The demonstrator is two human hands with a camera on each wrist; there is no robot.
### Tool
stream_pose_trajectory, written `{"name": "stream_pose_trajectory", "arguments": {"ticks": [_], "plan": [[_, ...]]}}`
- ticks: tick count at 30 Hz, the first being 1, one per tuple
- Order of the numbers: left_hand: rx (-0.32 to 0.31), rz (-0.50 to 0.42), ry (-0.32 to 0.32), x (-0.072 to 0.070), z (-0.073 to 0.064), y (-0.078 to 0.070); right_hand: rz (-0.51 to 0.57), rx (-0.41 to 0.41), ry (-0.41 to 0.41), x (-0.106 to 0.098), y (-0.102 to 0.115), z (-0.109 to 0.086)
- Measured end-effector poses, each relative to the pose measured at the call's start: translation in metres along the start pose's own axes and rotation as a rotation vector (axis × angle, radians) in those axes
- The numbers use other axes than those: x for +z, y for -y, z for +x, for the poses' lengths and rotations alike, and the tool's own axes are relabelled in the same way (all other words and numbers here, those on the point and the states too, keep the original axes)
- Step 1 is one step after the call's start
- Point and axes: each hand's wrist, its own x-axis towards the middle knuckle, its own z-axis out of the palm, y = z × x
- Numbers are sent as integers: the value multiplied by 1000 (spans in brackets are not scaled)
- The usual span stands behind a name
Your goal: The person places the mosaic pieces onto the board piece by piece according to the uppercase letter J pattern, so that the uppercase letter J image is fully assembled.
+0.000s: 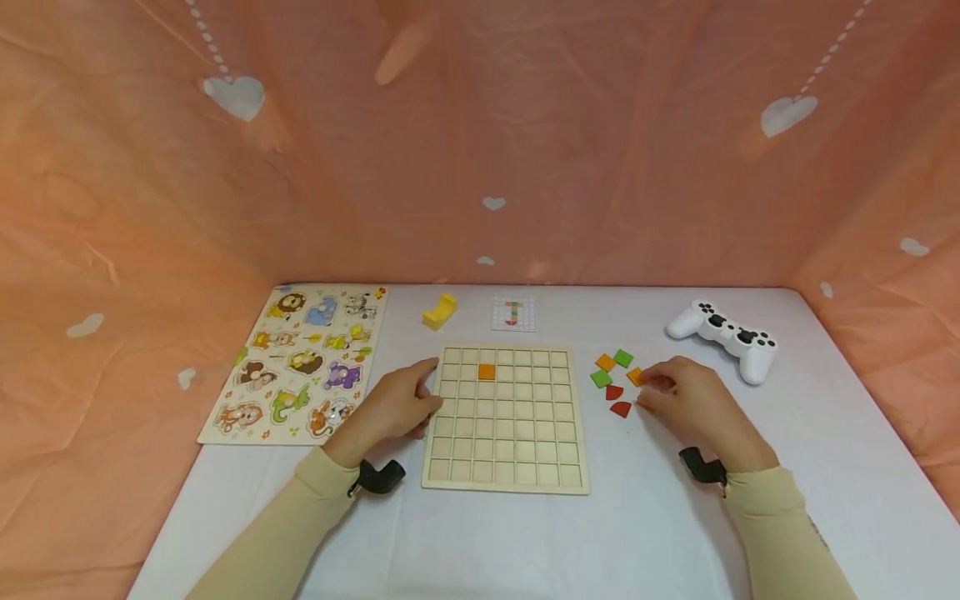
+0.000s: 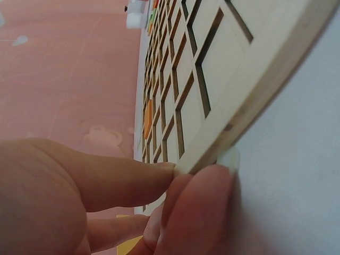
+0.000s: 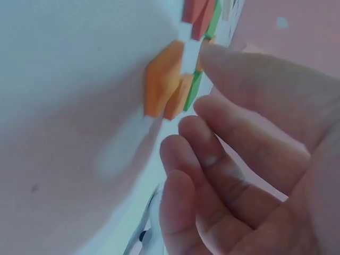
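A pale wooden grid board (image 1: 506,421) lies in the middle, with one orange square tile (image 1: 487,372) in an upper cell. At the board's left edge, my left hand (image 1: 393,404) pinches the rim; the left wrist view shows its fingertips on the wooden rim (image 2: 265,69). Beside a loose group of tiles is my right hand (image 1: 686,400), its thumb and fingers apart. In the right wrist view an orange tile (image 3: 163,79) lies just beyond the fingertips, overlapping another in view. Green squares (image 1: 623,358) and red rounded pieces (image 1: 620,409) lie nearby.
A pattern card (image 1: 513,314) and a yellow block (image 1: 440,312) lie behind the board. An animal puzzle board (image 1: 300,367) is at the left. A white game controller (image 1: 724,337) rests behind the right hand. Orange cloth (image 1: 525,150) hangs behind the table.
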Motion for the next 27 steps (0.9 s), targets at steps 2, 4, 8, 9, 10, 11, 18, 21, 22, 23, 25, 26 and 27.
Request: {"name": "stream_pose_trajectory", "arguments": {"ticks": [2,4,8,9,10,11,18,21,22,23,25,26,27], "plan": [[2,3,0,0,0,1,-2,-1,11,-1,-3,-1],[4,5,1,0,0,1,-7,4,23,-1,-5,-2],[8,7,1,0,1,2,-5,36,53,-2,-8,-2],[9,6,1,0,2,2,-6,43,60,-2,-9,-2],[10,6,1,0,2,2,-4,52,67,-2,-9,-3],[11,7,0,1,2,2,-2,58,75,-2,-9,-3],[21,12,-3,0,2,2,8,82,103,-4,-9,-3],[21,12,-3,0,2,1,12,89,108,-3,-9,-2],[21,15,-3,0,1,1,11,90,108,-3,-9,-2],[21,17,-2,0,1,1,12,89,106,-3,-9,-2],[19,18,-1,0,1,1,9,87,105,-2,-9,-2],[18,19,-1,0,0,1,8,84,104,-2,-10,-2],[17,19,0,0,0,1,6,83,103,-3,-10,-2]]}}
